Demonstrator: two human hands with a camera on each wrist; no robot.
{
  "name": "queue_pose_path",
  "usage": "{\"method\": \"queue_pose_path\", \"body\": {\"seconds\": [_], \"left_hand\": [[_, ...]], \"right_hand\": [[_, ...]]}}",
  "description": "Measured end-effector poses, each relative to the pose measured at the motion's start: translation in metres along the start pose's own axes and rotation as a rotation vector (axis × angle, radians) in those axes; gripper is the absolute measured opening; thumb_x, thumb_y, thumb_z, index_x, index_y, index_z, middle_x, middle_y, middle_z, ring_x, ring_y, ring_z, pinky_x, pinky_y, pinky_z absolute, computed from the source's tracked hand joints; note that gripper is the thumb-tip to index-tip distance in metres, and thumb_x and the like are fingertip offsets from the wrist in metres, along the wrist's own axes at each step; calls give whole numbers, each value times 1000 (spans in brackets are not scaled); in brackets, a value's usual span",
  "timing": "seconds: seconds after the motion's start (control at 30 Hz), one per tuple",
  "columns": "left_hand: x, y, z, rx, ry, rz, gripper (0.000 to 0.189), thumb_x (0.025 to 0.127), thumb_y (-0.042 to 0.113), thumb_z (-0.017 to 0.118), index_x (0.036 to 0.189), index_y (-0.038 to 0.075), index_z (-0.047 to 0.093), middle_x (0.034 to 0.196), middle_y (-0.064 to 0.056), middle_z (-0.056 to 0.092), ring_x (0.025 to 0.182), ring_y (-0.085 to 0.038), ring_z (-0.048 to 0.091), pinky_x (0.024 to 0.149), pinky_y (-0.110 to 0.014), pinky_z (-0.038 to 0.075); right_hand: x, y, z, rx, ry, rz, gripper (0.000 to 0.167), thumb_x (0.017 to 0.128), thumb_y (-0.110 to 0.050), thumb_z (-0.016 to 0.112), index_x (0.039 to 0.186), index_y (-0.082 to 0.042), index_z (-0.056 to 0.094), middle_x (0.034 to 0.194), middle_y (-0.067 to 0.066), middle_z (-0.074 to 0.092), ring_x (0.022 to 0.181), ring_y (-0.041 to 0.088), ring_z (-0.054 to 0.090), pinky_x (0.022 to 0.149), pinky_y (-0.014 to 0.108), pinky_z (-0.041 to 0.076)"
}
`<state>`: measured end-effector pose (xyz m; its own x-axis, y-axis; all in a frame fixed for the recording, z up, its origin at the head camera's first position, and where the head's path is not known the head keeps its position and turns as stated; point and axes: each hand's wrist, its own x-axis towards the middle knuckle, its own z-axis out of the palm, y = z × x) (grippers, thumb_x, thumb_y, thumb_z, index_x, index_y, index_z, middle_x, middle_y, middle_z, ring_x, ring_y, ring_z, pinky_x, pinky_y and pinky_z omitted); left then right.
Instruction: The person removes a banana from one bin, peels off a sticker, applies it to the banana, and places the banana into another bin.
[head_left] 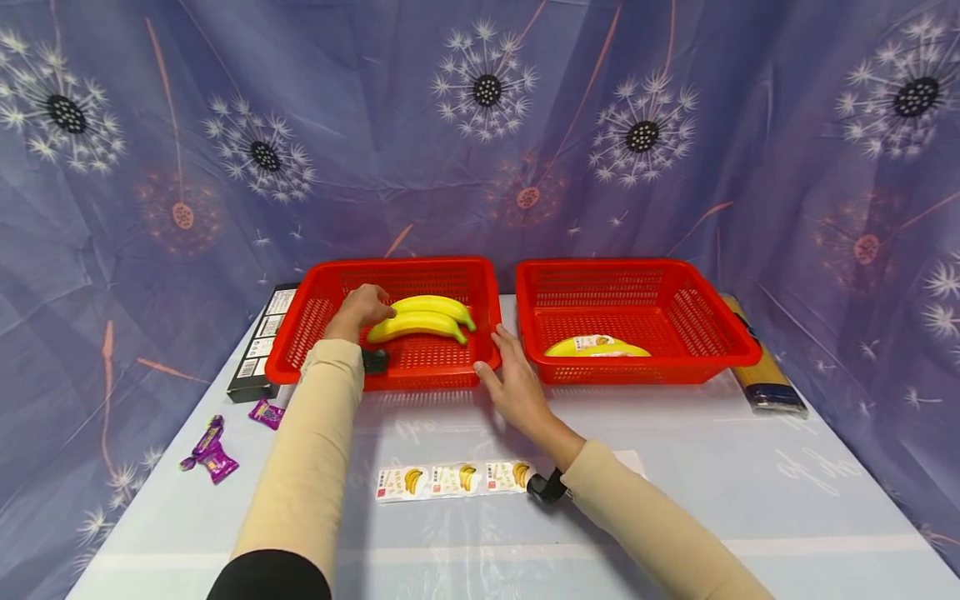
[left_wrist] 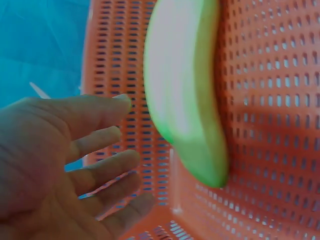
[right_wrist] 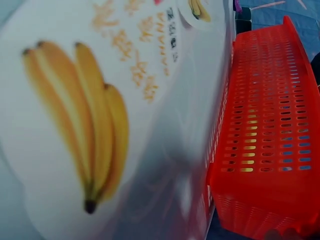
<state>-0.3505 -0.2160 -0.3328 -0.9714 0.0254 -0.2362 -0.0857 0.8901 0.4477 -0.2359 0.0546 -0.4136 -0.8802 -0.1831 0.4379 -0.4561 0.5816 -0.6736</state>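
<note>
Table (head_left: pixel 450 558) is carrying two red baskets. Left basket (head_left: pixel 427 380) is holding two bananas (head_left: pixel 416 323), cut off and washed pale in the left wrist view; right basket (head_left: pixel 637 372) is holding two labelled bananas (head_left: pixel 562 347), front wall hiding their undersides. Left hand (head_left: pixel 360 310) is hovering just beside the unlabelled pair, fingers apart; right hand (head_left: pixel 517 392) is touching left basket's rim, thumb spreading from fingers. Right wrist is partly covering a sticker strip (head_left: pixel 465 479), three labels showing. Three purple sweets (head_left: pixel 217 461) are lying left.
</note>
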Motion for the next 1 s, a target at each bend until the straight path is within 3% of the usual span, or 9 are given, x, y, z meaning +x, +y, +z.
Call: {"method": "queue_pose_path", "body": {"seconds": [0.07, 0.23, 0.33, 0.47, 0.57, 0.7, 0.77, 0.9, 1.0], "left_hand": [[34, -28, 13, 49, 12, 34, 59, 84, 33, 68, 131, 1, 51, 134, -20, 52, 125, -39, 45, 100, -45, 42], [132, -100, 50, 47, -44, 85, 76, 76, 39, 75, 136, 2, 47, 136, -19, 50, 117, -33, 50, 96, -41, 45], [159, -116, 62, 54, -90, 119, 77, 76, 40, 74, 138, 6, 45, 141, -17, 46, 125, -33, 46, 102, -42, 41], [143, -98, 62, 106, -118, 181, 78, 72, 48, 76, 134, 9, 49, 135, -17, 50, 119, -33, 49, 92, -40, 46], [87, -56, 48, 88, -194, 164, 76, 76, 43, 73, 138, 8, 44, 139, -17, 45, 123, -32, 46, 96, -40, 44], [23, -8, 30, 74, -286, 51, 72, 85, 27, 66, 144, 5, 33, 149, -20, 32, 135, -34, 34, 108, -47, 34], [26, -8, 30, 83, -279, 36, 73, 83, 25, 68, 143, 4, 34, 147, -21, 33, 133, -35, 35, 107, -47, 35], [62, -33, 37, 78, -205, 145, 73, 75, 34, 77, 135, 8, 45, 137, -18, 45, 119, -30, 47, 96, -41, 44], [55, -21, 32, 101, -165, 135, 67, 78, 31, 75, 135, 10, 47, 139, -17, 45, 122, -32, 47, 98, -43, 44]], "right_hand": [[-2, 0, 1, -3, 3, -13, 61, 93, -32, 57, 140, 2, 38, 153, 10, 30, 137, 31, 37, 107, 51, 35], [-5, -1, 2, -19, 19, -44, 61, 92, -31, 60, 139, 2, 39, 152, 11, 32, 136, 32, 39, 105, 50, 38], [-5, -2, 2, -27, 30, -57, 60, 91, -29, 61, 138, 3, 40, 151, 12, 34, 135, 32, 39, 105, 49, 38], [-4, -3, 2, -41, 38, -52, 59, 91, -30, 60, 138, 2, 41, 150, 12, 35, 136, 30, 40, 106, 48, 38], [-3, -4, 1, -41, 34, -42, 59, 91, -30, 60, 138, 1, 42, 150, 11, 36, 136, 30, 39, 106, 49, 38], [-2, -4, 0, -41, 31, -41, 60, 91, -31, 61, 138, 1, 42, 150, 11, 36, 136, 30, 39, 105, 50, 37], [-1, -4, -1, -40, 28, -39, 60, 91, -31, 61, 138, 1, 42, 150, 11, 36, 136, 31, 39, 105, 50, 37], [0, -3, -2, -30, 23, -24, 60, 91, -32, 60, 138, 1, 42, 150, 11, 35, 136, 32, 39, 105, 52, 37], [1, -2, -2, -23, 26, -11, 60, 91, -32, 60, 138, 1, 42, 151, 11, 35, 136, 32, 39, 105, 53, 37]]}}
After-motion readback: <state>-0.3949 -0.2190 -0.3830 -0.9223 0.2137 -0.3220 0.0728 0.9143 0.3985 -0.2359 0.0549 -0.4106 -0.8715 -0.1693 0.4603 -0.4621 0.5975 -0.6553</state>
